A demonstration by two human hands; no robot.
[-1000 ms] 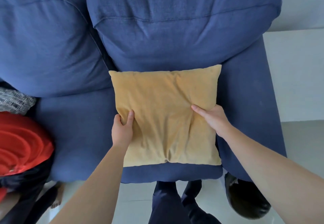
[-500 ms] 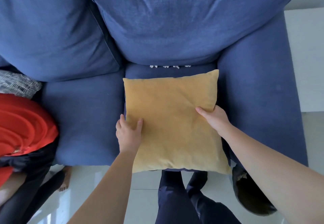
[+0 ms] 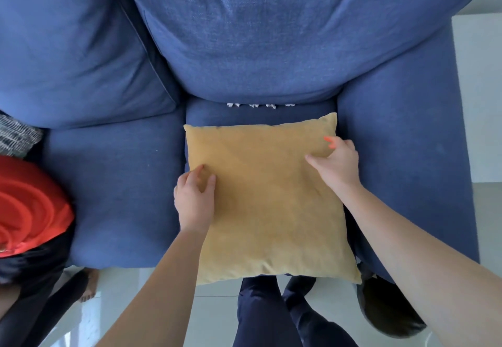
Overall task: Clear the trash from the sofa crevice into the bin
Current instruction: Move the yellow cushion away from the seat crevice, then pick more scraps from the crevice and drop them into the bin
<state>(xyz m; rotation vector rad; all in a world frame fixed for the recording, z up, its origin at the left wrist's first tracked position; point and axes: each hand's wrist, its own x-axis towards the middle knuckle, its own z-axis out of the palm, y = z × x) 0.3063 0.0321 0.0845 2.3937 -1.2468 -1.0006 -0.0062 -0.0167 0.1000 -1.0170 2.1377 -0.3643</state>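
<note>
Square mustard-yellow velvet cushion lies flat on the right seat of the blue fabric sofa, its near edge hanging over the seat front. Left hand pinches the cushion's 9 o'clock edge, grip closed on the fabric. Right hand clamps its 2 o'clock corner, grip also closed on it. White shredded paper scraps sit in the crevice at 12 o'clock of the cushion, under the back pillow. No readable writing anywhere.
</note>
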